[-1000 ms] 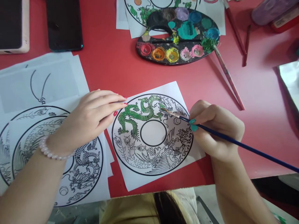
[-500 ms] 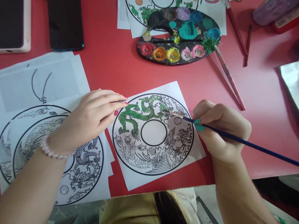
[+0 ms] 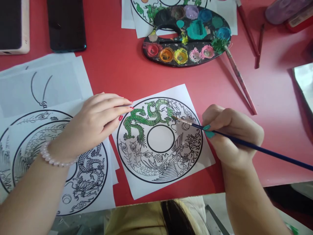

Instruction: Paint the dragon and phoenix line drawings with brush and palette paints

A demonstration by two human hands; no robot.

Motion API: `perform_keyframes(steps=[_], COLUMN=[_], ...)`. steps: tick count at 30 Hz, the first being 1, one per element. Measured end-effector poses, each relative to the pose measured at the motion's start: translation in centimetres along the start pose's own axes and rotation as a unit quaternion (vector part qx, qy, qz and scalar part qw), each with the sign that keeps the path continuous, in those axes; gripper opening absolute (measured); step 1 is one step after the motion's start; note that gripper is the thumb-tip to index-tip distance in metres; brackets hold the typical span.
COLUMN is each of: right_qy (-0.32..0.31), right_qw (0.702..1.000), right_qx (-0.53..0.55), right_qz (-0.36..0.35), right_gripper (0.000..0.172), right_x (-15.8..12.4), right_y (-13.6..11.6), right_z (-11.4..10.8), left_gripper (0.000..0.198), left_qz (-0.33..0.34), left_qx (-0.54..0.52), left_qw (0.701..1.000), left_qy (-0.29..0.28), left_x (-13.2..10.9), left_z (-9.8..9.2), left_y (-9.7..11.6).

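On the red table lies a white sheet (image 3: 137, 191) printed with a ring of line drawings. Its dragon (image 3: 140, 122) is painted mostly green, while the phoenix (image 3: 171, 161) below is bare outline. My right hand (image 3: 232, 135) is closed around a blue paintbrush (image 3: 244, 143), pinching it near the ferrule. The brush tip touches the paper at the dragon's head. My left hand (image 3: 102, 117) lies flat with its fingers stretched out, fingertips on the sheet's upper left edge. Under that wrist and forearm are other printed sheets (image 3: 91, 199).
A black paint palette (image 3: 187, 63) with several colours stands at the back, overlapping another partly painted sheet (image 3: 140, 31). A paintbrush (image 3: 241, 80) leans on its right edge. More brushes (image 3: 248, 29) and bottles (image 3: 281, 11) lie at the back right; a dark phone (image 3: 67, 26) lies back left.
The brush tip has shifted very slightly at the dragon's head, and the brush's rear end has risen a little. The left hand stays in place on the sheet.
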State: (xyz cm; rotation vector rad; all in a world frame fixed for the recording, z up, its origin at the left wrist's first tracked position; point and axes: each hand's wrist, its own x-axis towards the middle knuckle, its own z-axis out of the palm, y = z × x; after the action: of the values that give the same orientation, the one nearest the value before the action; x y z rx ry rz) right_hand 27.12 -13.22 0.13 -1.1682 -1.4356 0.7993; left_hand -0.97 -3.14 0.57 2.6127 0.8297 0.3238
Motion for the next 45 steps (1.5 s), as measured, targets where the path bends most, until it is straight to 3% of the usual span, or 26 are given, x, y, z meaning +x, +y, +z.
perform_keyframes(steps=[45], right_qy=[-0.027], right_qw=[0.999], right_qx=[-0.031], right_qz=[0.006], right_gripper=[0.019], right_x=[0.05], right_y=[0.21], right_z=[0.2], left_gripper=[0.032], left_qz=[-0.006], left_qx=[-0.015], left_qw=[1.0], left_qy=[0.0], left_x=[-0.11], left_z=[0.07], left_y=[-0.08])
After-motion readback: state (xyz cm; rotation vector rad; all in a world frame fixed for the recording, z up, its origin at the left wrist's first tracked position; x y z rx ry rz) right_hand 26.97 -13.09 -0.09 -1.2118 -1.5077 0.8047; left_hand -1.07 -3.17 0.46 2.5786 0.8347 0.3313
